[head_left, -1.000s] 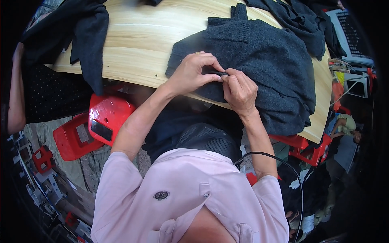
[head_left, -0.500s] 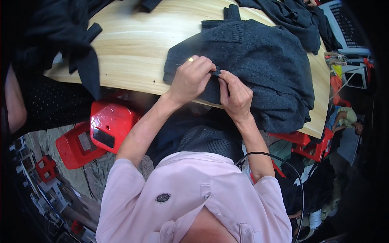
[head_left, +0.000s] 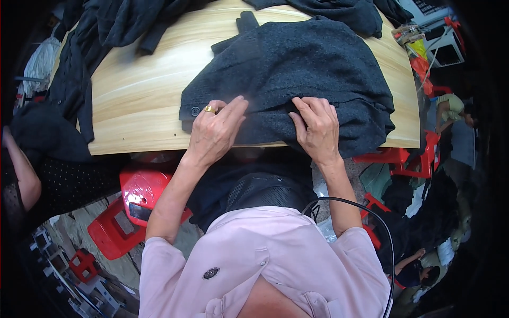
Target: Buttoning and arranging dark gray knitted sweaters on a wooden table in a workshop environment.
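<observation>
A dark grey knit cardigan (head_left: 318, 58) lies bunched on the wooden table in front of me. One round dark button (head_left: 195, 111) shows at its left end, close to my left hand. My left hand (head_left: 214, 130), with a gold ring on one finger, rests on the cloth with its fingers stretched out and nothing held. Further right, my right hand (head_left: 319, 124) has its thumb and fingers bent around the cardigan's front edge. Part of that edge is hidden beneath the fingers.
More dark garments (head_left: 132, 21) lie along the table's (head_left: 138, 100) far and left sides. A person's arm (head_left: 24, 164) is at the left. Red stools (head_left: 143, 185) stand below the table, one bearing a phone (head_left: 139, 212). A black cable (head_left: 371, 212) curves past my right arm.
My hands have come apart from their shared pinch on the cloth. The left fingers have straightened, and a button now shows beside them. The cardigan sits further left in view.
</observation>
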A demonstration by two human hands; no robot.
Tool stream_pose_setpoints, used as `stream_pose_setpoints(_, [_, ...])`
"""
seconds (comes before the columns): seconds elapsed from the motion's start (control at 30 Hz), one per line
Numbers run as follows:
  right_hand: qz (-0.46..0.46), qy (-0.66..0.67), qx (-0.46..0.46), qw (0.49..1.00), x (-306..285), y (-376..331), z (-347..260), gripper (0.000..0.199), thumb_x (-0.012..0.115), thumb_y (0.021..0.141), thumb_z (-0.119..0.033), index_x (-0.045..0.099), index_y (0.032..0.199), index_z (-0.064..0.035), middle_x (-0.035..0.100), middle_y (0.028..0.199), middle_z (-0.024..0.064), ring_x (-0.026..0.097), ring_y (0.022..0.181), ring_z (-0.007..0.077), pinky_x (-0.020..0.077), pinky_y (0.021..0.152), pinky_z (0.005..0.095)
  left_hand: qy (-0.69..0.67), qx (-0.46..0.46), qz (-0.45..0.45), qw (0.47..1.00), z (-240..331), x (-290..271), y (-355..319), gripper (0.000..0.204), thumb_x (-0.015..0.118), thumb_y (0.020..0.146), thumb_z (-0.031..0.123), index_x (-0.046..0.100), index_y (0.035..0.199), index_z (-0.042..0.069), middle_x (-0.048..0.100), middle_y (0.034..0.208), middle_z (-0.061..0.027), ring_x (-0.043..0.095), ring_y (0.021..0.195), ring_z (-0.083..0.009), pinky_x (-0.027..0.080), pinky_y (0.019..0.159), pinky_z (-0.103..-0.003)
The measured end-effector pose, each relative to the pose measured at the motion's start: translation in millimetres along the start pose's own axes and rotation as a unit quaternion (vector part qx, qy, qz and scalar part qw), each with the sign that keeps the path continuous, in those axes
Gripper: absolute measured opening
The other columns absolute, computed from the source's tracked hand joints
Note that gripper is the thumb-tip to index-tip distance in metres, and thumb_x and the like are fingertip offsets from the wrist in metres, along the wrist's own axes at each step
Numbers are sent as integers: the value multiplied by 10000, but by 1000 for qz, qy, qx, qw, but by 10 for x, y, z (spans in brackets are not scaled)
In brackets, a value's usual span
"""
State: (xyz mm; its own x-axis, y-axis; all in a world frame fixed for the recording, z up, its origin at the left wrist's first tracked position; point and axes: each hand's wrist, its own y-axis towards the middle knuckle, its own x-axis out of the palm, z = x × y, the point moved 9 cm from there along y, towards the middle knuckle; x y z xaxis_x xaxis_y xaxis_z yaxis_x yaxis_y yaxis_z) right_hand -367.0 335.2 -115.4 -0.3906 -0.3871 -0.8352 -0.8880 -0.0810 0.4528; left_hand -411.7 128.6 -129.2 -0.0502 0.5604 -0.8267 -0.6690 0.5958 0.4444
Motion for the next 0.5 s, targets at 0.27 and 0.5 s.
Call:
stream_pose_setpoints(0.27, [-30,-56,-40,997,136,-3,-111,304,760,871,-73,755,1170,-17,691,1196,128,653,1186,299,488,993,452,81,91,31,992,469,302,720,339,727,843,63,709,1181,77,691,1027,-49,678,910,-241,558,806,-375])
stream_pose_setpoints(0.5, [-10,-41,-57,998,219,-99,-38,200,762,895,-56,768,1093,-24,707,1005,92,699,955,277,553,840,408,-145,50,74,985,398,529,835,151,795,840,33,759,986,37,748,958,-98,731,917,-299,578,824,-395])
